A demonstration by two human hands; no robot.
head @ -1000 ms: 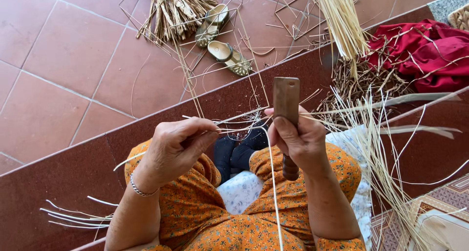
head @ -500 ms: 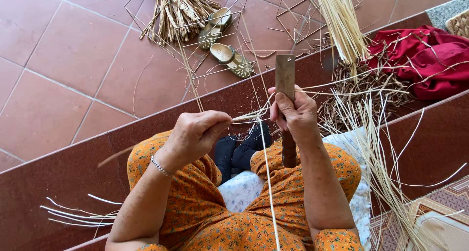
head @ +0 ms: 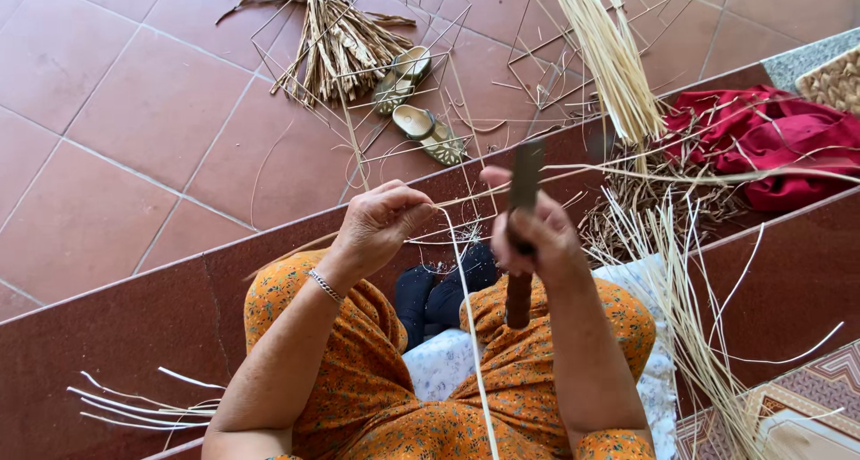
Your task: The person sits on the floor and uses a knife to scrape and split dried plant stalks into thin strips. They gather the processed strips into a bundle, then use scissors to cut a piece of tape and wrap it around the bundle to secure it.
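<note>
left hand (head: 381,223) has moved in toward the middle since a second ago, fingers now pinched shut on a thin pale reed strand (head: 470,335) that runs down across the lap. right hand (head: 533,236) stays fisted around the dark wooden tool (head: 521,236), held upright, slightly blurred so it's moving. gap between the hands has closed; strand now sits just beside the tool, looks like it's being worked against it. more split strands (head: 681,281) fan out on the step to the right, near the red cloth (head: 779,142). sandals (head: 417,102) and dry husk bundle (head: 331,39) lie unmoved on the tile floor (head: 116,128).
</note>
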